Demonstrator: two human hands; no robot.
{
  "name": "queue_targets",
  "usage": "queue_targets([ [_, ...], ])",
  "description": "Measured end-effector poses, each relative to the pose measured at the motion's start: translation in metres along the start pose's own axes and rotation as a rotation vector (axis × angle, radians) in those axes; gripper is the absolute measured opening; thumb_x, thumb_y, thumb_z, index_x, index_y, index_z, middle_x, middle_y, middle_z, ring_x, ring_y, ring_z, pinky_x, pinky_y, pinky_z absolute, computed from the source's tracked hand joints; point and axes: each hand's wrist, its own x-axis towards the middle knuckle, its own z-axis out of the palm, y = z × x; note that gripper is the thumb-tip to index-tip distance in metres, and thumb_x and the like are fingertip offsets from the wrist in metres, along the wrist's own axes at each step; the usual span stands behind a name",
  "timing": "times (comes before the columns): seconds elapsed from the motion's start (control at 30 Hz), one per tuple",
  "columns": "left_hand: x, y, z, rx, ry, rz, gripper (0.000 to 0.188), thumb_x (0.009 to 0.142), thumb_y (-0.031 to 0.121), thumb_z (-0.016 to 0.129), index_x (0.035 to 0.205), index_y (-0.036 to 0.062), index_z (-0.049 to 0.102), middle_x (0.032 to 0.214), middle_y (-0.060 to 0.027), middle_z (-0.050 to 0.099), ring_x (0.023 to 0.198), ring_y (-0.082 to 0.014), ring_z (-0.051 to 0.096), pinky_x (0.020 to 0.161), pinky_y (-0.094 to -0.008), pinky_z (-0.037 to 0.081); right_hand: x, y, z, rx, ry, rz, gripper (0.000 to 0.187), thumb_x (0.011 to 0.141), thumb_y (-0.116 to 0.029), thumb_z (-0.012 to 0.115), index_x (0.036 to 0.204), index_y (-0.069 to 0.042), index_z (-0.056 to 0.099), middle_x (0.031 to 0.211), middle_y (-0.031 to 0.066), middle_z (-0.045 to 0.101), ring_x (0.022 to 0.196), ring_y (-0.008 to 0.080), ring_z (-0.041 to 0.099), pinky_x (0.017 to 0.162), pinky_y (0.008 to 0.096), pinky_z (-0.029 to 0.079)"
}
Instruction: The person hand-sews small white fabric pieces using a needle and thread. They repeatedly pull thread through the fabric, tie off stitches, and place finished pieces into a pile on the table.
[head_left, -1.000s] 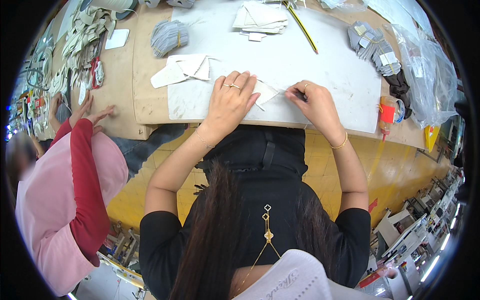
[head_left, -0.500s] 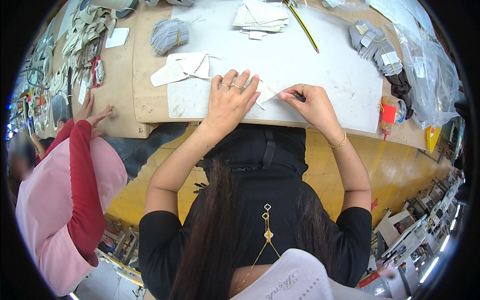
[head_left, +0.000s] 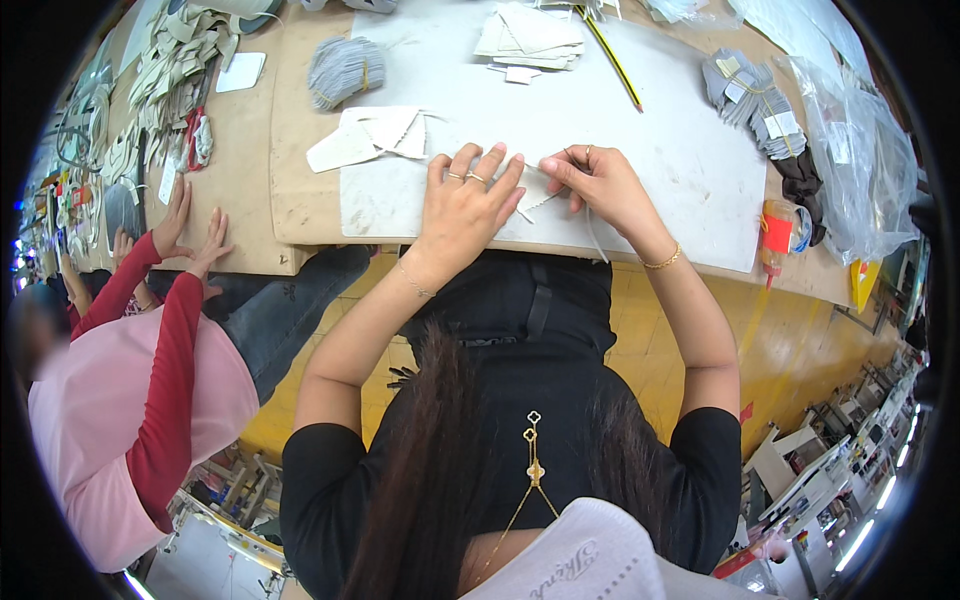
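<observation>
My left hand lies with its fingers spread over a small white fabric piece with a zigzag edge, close to the table's front edge. My right hand is closed in a pinch at that piece's upper right, on a thin white strip. The strip's loose tail hangs below my right fingers, toward the table edge. Left of my hands, a few similar white pieces overlap on the table. My left fingers hide part of the worked piece.
Farther back are a stack of white pieces, a yellow-black pencil and a grey banded bundle. At right stand grey bundles, a red-labelled bottle and clear plastic bags. A co-worker's hands rest at left, near red-handled scissors.
My right hand has moved left and slightly up, closer to my left hand, and the strip's tail now hangs beneath it. The co-worker's hands at left have shifted.
</observation>
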Motion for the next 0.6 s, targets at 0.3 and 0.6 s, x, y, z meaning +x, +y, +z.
queue_targets([
  [0.3,0.0,0.001,-0.001,0.019,-0.018,-0.011,0.039,0.089,0.03,0.073,0.125,0.016,0.067,0.127,-0.0046,0.061,0.118,-0.0243,0.051,0.097,-0.0442,0.038,-0.031,0.015,0.013,-0.787,0.342,-0.66,0.029,0.083,-0.01,0.069,0.111,-0.008,0.075,0.089,0.0053,0.062,0.066,0.0168,0.066,0.058,0.0306,0.053],
  [0.6,0.0,0.004,-0.002,0.073,-0.047,-0.008,0.038,0.091,0.03,0.072,0.127,0.0188,0.065,0.127,-0.0051,0.06,0.119,-0.0259,0.05,0.097,-0.0459,0.038,-0.035,0.026,0.01,-1.013,0.336,-0.791,0.039,0.081,-0.008,0.066,0.119,-0.006,0.071,0.094,0.0026,0.059,0.063,0.0118,0.062,0.055,0.0271,0.051],
])
